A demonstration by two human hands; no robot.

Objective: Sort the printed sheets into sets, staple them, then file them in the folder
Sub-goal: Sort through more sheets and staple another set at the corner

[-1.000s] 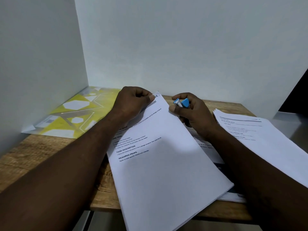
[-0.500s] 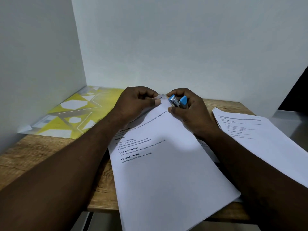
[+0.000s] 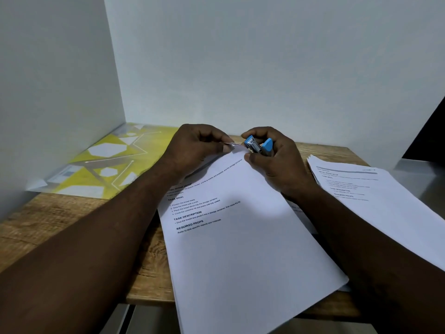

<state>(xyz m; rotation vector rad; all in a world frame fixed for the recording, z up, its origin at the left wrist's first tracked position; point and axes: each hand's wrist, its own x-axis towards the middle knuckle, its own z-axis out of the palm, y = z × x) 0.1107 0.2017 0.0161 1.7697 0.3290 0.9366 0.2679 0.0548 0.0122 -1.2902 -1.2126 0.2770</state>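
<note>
A set of printed sheets (image 3: 240, 237) lies across the middle of the wooden table (image 3: 60, 220), its near end hanging over the front edge. My left hand (image 3: 197, 148) pinches the far top corner of this set. My right hand (image 3: 274, 160) grips a small blue stapler (image 3: 257, 145), whose metal mouth sits right at that pinched corner. Another stack of printed sheets (image 3: 375, 201) lies to the right. A yellow patterned folder (image 3: 108, 160) lies flat at the back left, against the wall.
White walls close off the back and left of the table. More paper peeks out under the middle set near my right forearm. A grey surface (image 3: 423, 179) adjoins the table on the right.
My right hand has brought the stapler leftward to the corner that my left hand pinches. The sheets have shifted slightly.
</note>
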